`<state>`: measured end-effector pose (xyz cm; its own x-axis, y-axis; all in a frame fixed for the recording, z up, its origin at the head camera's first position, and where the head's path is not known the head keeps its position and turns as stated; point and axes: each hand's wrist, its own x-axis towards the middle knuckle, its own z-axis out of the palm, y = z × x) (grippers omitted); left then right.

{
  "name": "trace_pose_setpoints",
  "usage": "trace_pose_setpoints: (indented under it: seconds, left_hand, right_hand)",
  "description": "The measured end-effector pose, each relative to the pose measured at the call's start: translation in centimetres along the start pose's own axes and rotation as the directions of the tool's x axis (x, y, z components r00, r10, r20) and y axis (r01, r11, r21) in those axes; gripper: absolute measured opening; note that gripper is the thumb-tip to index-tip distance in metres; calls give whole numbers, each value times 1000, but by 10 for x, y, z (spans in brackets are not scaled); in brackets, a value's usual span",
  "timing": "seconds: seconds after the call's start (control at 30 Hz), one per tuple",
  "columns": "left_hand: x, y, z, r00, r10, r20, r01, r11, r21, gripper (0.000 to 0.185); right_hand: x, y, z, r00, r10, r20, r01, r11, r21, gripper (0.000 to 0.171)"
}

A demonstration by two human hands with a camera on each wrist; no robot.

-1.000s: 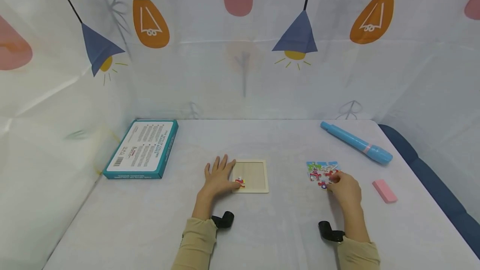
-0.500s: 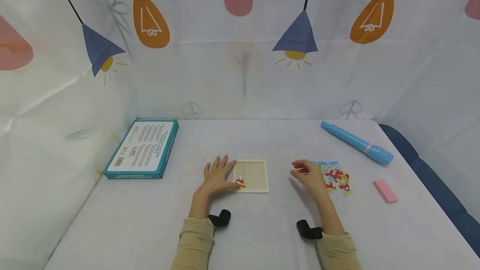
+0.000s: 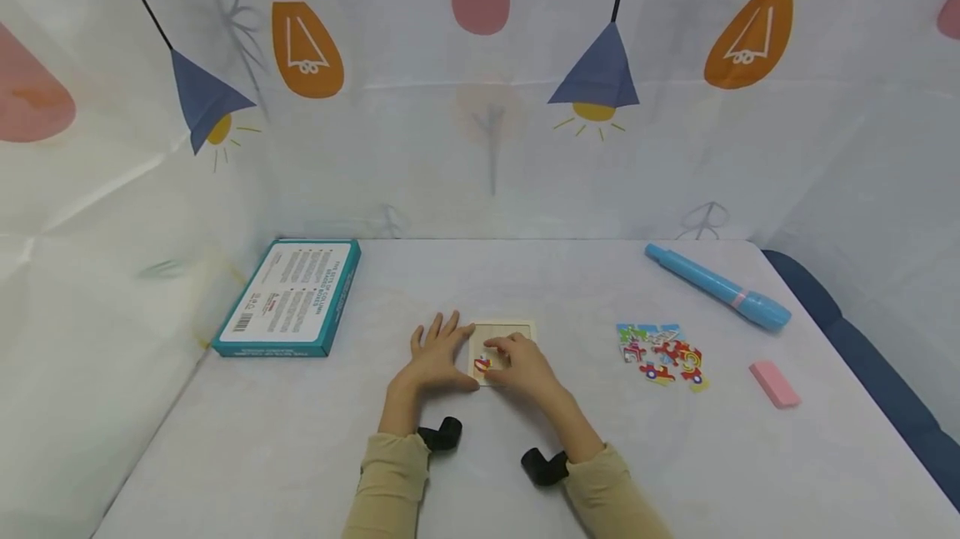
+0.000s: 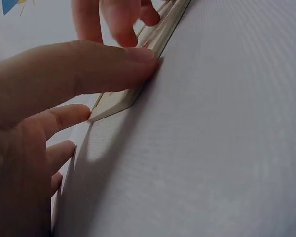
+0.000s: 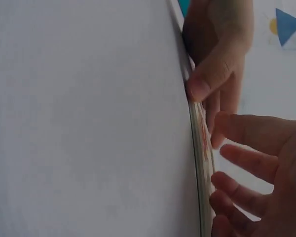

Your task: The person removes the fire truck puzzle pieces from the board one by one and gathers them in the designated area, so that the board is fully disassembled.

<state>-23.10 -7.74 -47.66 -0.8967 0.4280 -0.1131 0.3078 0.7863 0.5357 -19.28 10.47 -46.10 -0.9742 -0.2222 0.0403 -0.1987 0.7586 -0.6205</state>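
A small pale wooden puzzle tray lies on the table before me, with a red and yellow jigsaw piece at its lower left. My left hand rests at the tray's left side, fingers spread. Its thumb touches the tray's near edge. Over the tray is my right hand, its thumb and bent fingers beside that piece. In the right wrist view its fingers stand apart and I see nothing between them. The right hand covers much of the tray.
A group of colourful jigsaw pieces lies to the right. Beyond it are a pink eraser-like block and a light blue tube-shaped object. A teal and white box sits at the back left.
My right hand has moved left from the group of jigsaw pieces to above the tray. The left hand has stayed at the tray's side.
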Motion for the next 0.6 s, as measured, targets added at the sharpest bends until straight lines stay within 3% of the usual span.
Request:
trace_pose_setpoints:
  seconds: [0.17,0.47,0.6]
  left_hand:
    - [0,1,1,1000,-1,-1,1,1000,-16,91]
    - [1,2,1,1000,-8,1,8,1000,-16,91]
    - [2,3,0,1000,-15,-2,15,1000,-13,91]
  right_hand:
    - [1,-7,11,1000,-9,14,11,994,-108,43]
    - [2,-8,12,999,-30,-33,29,999,-37,28]
    - [3,-7,9,999,-25,-35,27,998,61,23]
